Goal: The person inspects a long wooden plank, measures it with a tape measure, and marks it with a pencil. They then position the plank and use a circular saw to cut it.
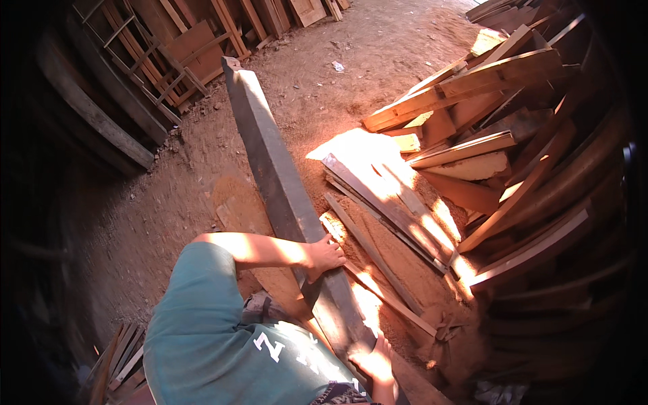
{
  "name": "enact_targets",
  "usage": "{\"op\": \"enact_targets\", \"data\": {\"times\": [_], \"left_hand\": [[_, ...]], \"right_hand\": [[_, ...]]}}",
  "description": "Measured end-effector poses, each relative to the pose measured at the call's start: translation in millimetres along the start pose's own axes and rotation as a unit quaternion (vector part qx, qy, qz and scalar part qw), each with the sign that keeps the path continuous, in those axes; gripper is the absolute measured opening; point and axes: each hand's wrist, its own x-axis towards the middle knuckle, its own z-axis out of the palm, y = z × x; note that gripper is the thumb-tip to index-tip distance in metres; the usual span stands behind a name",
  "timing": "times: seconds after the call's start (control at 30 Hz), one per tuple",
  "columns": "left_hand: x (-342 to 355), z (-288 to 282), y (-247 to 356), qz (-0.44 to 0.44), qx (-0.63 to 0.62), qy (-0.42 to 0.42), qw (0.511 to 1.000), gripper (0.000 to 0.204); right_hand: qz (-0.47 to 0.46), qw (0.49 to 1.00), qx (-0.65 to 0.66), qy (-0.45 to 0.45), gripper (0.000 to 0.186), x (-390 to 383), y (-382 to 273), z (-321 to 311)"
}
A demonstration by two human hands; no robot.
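Nearest the camera, the right hand [375,364] lies on the near end of a long, grey, square-edged timber beam [270,155], its grip spread flat against the rough top face. Further along, the left hand [325,256] curls over the beam's right edge, fingers pressed around the wood. The beam runs diagonally across the sawdust-strewn dirt floor [169,202]. Thin slats [378,202] lie just beside it; stacked reddish planks [486,108] rise to the right.

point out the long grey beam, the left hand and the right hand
long grey beam [270,155], head view, middle of its top face
left hand [324,256], head view, back of the hand
right hand [374,364], head view, back of the hand
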Motion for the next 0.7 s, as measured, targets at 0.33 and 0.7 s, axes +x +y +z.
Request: {"op": "enact_targets", "data": {"times": [0.33,0.7], "left_hand": [[-51.6,57.8,14.7,0.053,0.098,0.119,0.987,0.067],[-93.2,18.5,-0.7,-0.001,0.056,0.074,0.996,0.068]], "right_hand": [[0.034,0.999,-0.013,-0.012,0.098,-12.4,-9.1,18.6],[0.053,0.997,0.001,-0.056,0.093,-19.5,-35.3,6.6]]}}
